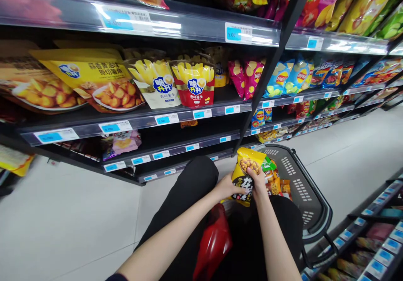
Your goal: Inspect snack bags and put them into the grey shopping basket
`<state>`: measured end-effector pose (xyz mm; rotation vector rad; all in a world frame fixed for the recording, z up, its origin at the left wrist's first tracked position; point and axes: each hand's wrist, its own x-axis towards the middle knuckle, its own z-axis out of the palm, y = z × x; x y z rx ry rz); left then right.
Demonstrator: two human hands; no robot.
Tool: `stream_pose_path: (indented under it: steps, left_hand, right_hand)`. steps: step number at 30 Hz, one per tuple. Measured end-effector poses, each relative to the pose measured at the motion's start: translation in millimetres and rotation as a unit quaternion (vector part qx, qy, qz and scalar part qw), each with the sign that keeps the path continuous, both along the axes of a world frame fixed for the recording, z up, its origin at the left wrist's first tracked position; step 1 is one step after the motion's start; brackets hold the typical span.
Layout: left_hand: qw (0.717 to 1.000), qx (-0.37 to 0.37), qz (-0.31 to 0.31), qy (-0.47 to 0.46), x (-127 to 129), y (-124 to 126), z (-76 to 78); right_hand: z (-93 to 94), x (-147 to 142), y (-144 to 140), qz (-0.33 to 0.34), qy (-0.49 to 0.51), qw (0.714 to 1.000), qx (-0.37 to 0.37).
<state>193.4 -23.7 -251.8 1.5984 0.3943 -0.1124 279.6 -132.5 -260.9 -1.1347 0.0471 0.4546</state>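
Note:
Between my knees I hold a yellow and black snack bag (244, 176), its front turned up toward me, with a picture of round nuts or beans near the top. My left hand (226, 187) grips its lower left side, the thumb lying across the front. Around the right edge my right hand (258, 181) is closed, its thumb on the front. Just beyond the right hand, several small snack packs (275, 182) in orange, red and green lie in a grey shopping basket (310, 197). A glossy red package (214, 245) rests between my legs, partly hidden.
Ahead runs a black store shelf (176, 113) with pouches of potato snacks (116, 79) and several chip bags (283, 77). Price tags line the shelf edges. Another low shelf (371, 239) stands at the right, behind the basket. Pale floor tiles (78, 214) extend to the left.

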Motion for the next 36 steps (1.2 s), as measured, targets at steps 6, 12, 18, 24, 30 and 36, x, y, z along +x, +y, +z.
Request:
stream_pose_path:
  steps: [6, 12, 18, 24, 30, 36]
  left_hand:
    - [1.000, -0.015, -0.001, 0.002, -0.5, 1.7, 3.7]
    - [0.996, -0.088, 0.002, 0.032, -0.6, -0.2, 7.0]
    - [0.977, -0.184, 0.052, 0.100, -5.3, -3.8, 14.6]
    - [0.965, -0.237, -0.004, 0.117, -8.5, -1.6, 20.5]
    - [0.958, -0.242, -0.043, 0.145, -10.4, -0.8, 22.4]
    - [0.966, -0.197, -0.078, 0.147, -11.0, 1.7, 24.7]
  right_hand:
    - [-0.3, 2.7, -6.8, 0.055, -0.009, 0.998, 0.027]
    - [-2.5, 4.8, -8.0, 0.038, 0.008, 0.999, 0.004]
    - [-5.0, 9.4, -7.4, 0.019, 0.113, 0.993, -0.017]
    - [-10.0, 13.3, -12.0, 0.014, 0.151, 0.988, -0.015]
    - [-12.7, 13.1, -10.9, -0.001, 0.149, 0.989, -0.017]
    - [-10.0, 13.4, -9.5, -0.027, 0.125, 0.992, -0.019]
